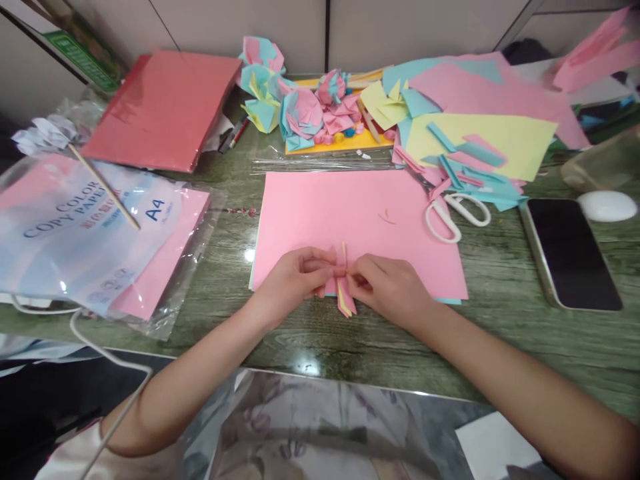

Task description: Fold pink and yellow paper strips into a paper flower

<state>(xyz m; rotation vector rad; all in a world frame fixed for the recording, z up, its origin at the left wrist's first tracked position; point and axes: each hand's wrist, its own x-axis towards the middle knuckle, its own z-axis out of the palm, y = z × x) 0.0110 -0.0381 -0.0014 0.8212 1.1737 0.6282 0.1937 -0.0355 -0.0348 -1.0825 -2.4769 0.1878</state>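
Observation:
My left hand (309, 275) and my right hand (377, 280) meet over the near edge of a stack of pink paper (325, 207). Between them is a small bundle of folded paper strips (345, 300), pink and yellow, pointing toward me. Both hands pinch it at its middle, fingers closed. A thin pale tip sticks out beyond the fingers on the far side. The exact grip is partly covered by the fingertips. White-handled scissors (443, 225) lie on the right part of the pink sheet, their blades partly hidden under paper scraps.
Crumpled paper flowers (303, 110) and cut sheets (480, 143) crowd the back of the table. At left are a bag of color copy paper (90, 233), a wooden stick (107, 190) and a red pack (165, 110). A phone (570, 253) and white mouse (607, 206) lie right.

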